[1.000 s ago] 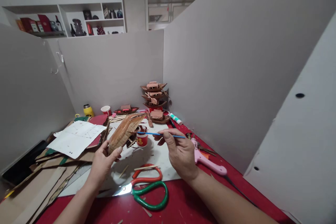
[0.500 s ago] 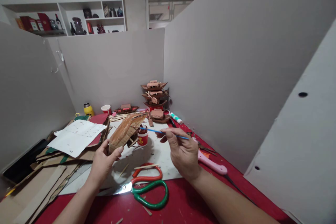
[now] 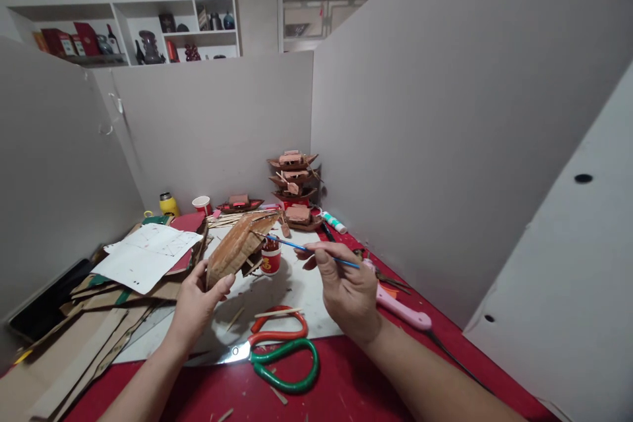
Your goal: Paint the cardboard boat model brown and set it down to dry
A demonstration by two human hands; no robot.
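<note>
My left hand point(image 3: 200, 303) grips one end of a model boat point(image 3: 242, 241), tilted so its brown hull faces me. Between the thumb and fingers of my right hand point(image 3: 341, 283) is a thin blue paintbrush point(image 3: 291, 244). The brush tip meets the hull's side near its far end. Just behind the boat stands a red paper cup point(image 3: 270, 262) with dark brown stain at its rim; the boat partly covers it. Below both hands lie scissors point(image 3: 284, 356) with one orange and one green handle, a thin wood strip resting across the orange one.
Finished-looking model boats point(image 3: 293, 178) are stacked at the back, with another boat point(image 3: 240, 202) to their left. Cardboard sheets and a marked white paper point(image 3: 148, 254) cover the left side. A pink-handled tool point(image 3: 405, 308) with a cord lies right. Grey panels point(image 3: 212, 125) enclose the table.
The brush tip has shifted slightly left, onto the hull's side. Both hands keep their grips, and the whole view has drifted a little.
</note>
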